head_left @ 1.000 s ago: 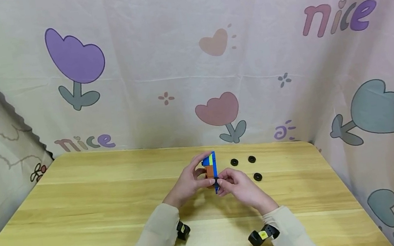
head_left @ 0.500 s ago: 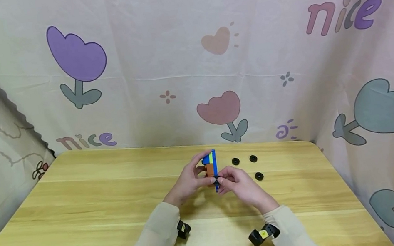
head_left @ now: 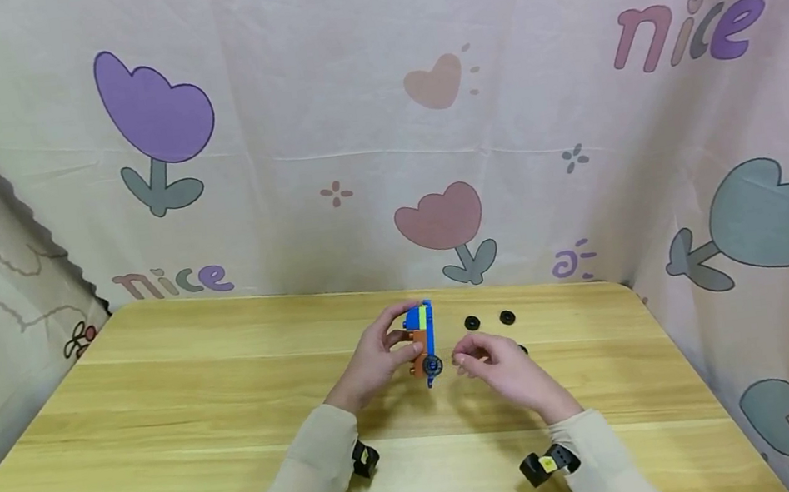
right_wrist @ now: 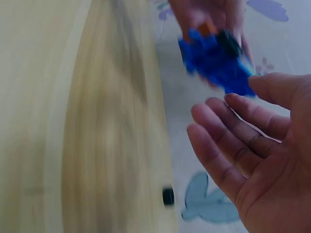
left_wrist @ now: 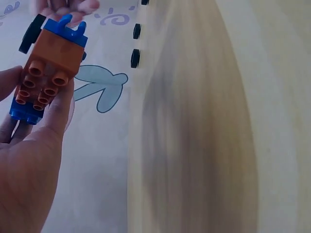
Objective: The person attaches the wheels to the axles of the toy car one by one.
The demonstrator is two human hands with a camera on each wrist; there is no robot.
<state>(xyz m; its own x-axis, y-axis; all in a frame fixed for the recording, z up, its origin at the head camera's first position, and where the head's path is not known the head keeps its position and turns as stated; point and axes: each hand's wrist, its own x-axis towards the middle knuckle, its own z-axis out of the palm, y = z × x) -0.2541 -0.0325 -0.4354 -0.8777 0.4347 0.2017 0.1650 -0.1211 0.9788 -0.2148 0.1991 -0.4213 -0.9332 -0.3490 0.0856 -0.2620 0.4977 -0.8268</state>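
Observation:
My left hand [head_left: 373,364] grips a toy brick vehicle [head_left: 418,338] of blue, orange and green blocks, held on end above the table. A black wheel [head_left: 432,366] sits on the lower end of its side; in the left wrist view this wheel [left_wrist: 32,33] sticks out beside the orange block [left_wrist: 58,51]. Just right of the vehicle is my right hand [head_left: 500,367], apart from it. In the right wrist view the fingers [right_wrist: 221,160] are loosely bent with nothing between them, and the vehicle's blue base [right_wrist: 214,57] faces that palm, blurred.
Three loose black wheels lie on the wooden table [head_left: 198,408] beyond my right hand: one wheel [head_left: 472,322], another wheel [head_left: 507,317], and a third wheel [head_left: 524,349] mostly hidden behind the hand. A printed curtain [head_left: 281,85] hangs along the table's back edge.
My right hand has let go of the wheel on the vehicle and drawn back to the right. The left hand has turned the vehicle slightly, so the wheel's face now shows.

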